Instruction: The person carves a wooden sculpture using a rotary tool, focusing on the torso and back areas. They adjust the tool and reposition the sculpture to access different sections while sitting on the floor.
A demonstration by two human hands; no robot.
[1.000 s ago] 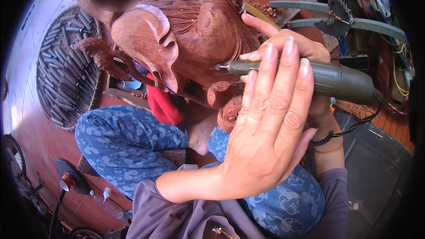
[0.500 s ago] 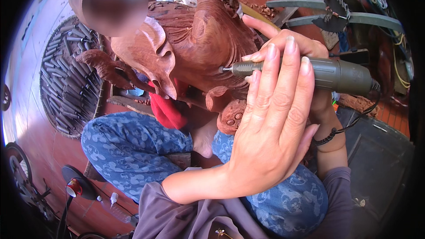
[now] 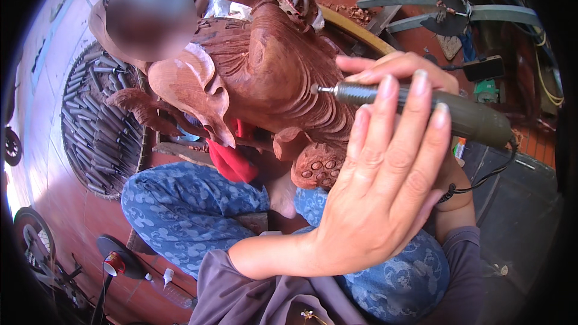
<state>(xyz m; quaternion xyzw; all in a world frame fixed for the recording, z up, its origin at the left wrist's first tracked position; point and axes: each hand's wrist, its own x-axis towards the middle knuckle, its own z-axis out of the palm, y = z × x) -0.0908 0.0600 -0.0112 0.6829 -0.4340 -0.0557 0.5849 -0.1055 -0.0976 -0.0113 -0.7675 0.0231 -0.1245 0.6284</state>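
A reddish-brown wooden carving [image 3: 241, 54] lies before me, with flowing folds and a round seed-pod shape [image 3: 318, 162] low on its right. My right hand [image 3: 400, 69] is wrapped round a dark green rotary tool [image 3: 478, 119], partly hidden behind my other hand. The tool's thin metal bit [image 3: 322, 89] meets the ridged folds, or sits very close to them. My left hand [image 3: 379, 195] lies across the tool's near side, fingers stretched out, its back to me. A black cord [image 3: 497, 171] runs from the tool's rear end past my right wrist.
A round basket [image 3: 65, 126] of many dark tool bits stands at left. My patterned blue trouser legs [image 3: 192, 204] are folded below the carving. A red cup [image 3: 114, 263] and plastic bottle [image 3: 174, 294] are lower left. Upper right are curved metal bars [image 3: 506, 14] and a phone-like device [image 3: 483, 68].
Both hands and the tool have shifted right, taking the bit a little rightward along the folds. More of the seed-pod shape shows. The whole view has also moved slightly.
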